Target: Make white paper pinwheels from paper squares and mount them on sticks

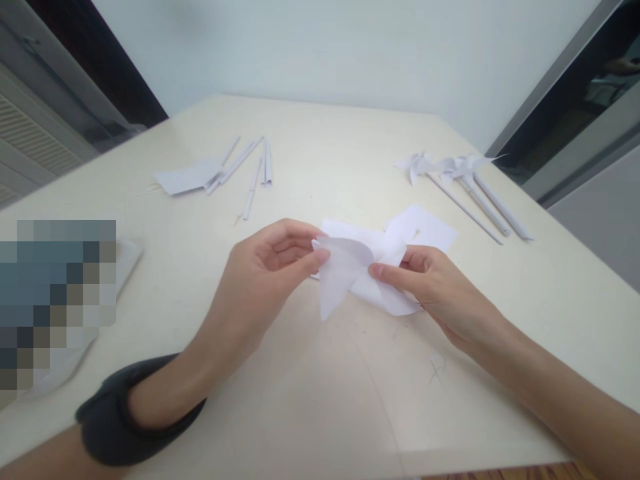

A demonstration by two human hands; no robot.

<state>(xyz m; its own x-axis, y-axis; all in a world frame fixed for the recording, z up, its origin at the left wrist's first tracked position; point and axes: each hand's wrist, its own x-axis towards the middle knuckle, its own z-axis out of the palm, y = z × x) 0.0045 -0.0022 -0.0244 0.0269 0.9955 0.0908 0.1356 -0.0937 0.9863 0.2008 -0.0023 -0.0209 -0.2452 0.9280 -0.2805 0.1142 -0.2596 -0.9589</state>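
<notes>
A white paper pinwheel (345, 273) with curled blades is held in the air between both hands, over the middle of the table. My left hand (280, 260) pinches one blade's edge between thumb and fingers; a dark band is on that wrist. My right hand (425, 277) grips the pinwheel near its centre, thumb in front and the other fingers partly hidden behind the paper. Just behind it lies a flat white sheet of paper (433, 228), partly covered by the pinwheel and my right hand.
Finished paper pinwheels on sticks (467, 190) lie at the right back. Rolled paper sticks (255, 173) and a stack of paper (187, 178) are at the left back. A blurred-out object (50, 300) rests at the left edge of the white table (310, 413).
</notes>
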